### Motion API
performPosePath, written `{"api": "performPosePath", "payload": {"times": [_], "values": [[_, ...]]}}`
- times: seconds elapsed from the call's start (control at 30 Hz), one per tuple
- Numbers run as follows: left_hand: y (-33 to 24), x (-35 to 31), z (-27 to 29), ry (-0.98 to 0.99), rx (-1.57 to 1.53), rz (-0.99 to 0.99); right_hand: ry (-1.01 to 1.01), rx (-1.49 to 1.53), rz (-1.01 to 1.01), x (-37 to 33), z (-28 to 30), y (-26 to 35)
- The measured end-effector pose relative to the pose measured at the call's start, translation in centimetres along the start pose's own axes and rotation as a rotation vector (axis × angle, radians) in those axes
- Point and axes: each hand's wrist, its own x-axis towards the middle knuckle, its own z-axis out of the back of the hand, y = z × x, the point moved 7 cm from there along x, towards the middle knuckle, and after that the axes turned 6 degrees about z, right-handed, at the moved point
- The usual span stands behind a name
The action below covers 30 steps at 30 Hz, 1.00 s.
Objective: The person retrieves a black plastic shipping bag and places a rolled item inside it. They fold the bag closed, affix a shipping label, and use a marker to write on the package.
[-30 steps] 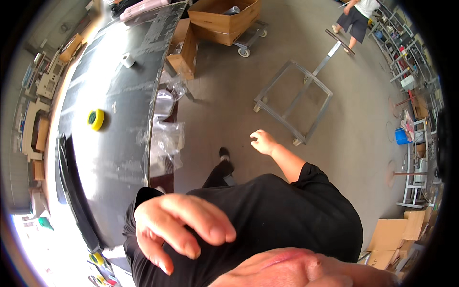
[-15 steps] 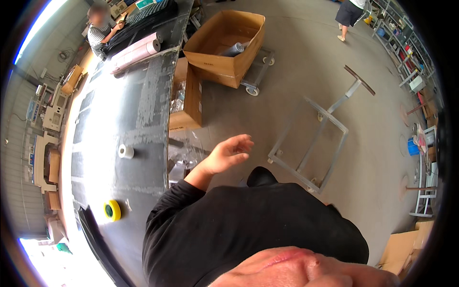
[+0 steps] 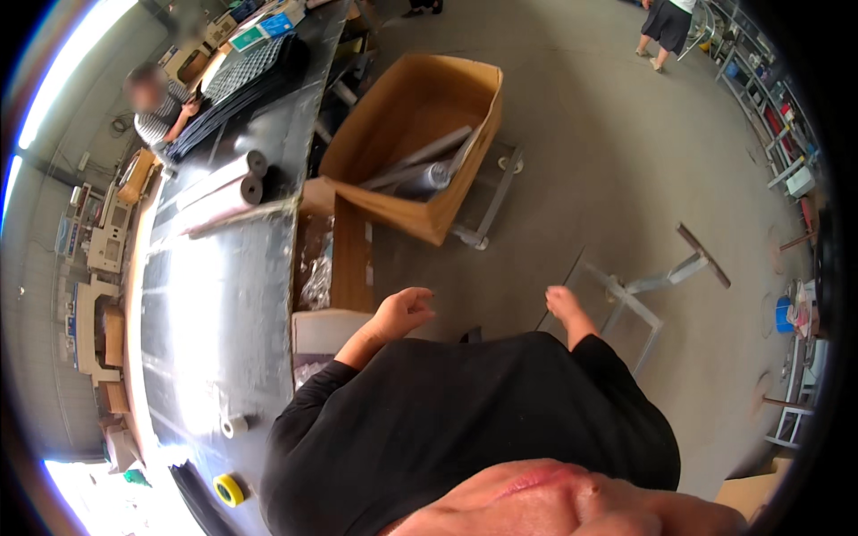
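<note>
No words, numbers or signs can be read. Small dark marks show on the smaller cardboard box (image 3: 353, 268) beside the tabletop (image 3: 259, 330), too tiny to make out.

Workshop, by the look: long black-topped worktable (image 3: 261, 290), large brown cardboard box (image 3: 393, 210), grey metal push trolley (image 3: 638, 306), cluttered metal shelving (image 3: 770, 118).

Open floor (image 3: 563, 188) between large carton (image 3: 402, 212) and metal trolley (image 3: 672, 275); table (image 3: 259, 277) bars way at left.

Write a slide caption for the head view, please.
Black-clad person between a dark table and a metal cart, open cardboard boxes ahead.
</note>
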Motion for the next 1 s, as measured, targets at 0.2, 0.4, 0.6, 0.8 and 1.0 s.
{"api": "performPosePath", "payload": {"times": [0.2,0.4,0.6,0.8,1.0], "values": [[-4.8,17.1,0.5,-0.003,-0.054,-0.003,-0.079,-0.083,0.337,10.9,7.0,24.8],[-18.4,35.6,-0.6,0.116,0.138,-0.183,-0.235,-0.179,0.096,21.2,23.8,14.4],[-32.5,52.5,-4.8,0.248,0.101,-0.296,-0.176,-1.113,0.259,15.1,37.1,0.0],[-39.8,70.6,-8.8,0.412,0.262,-0.308,-0.105,-0.478,-0.442,25.3,47.8,-0.3],[-25.2,92.4,-7.9,0.390,1.394,-0.415,-0.156,-0.386,-0.433,42.9,63.9,7.6]]}}
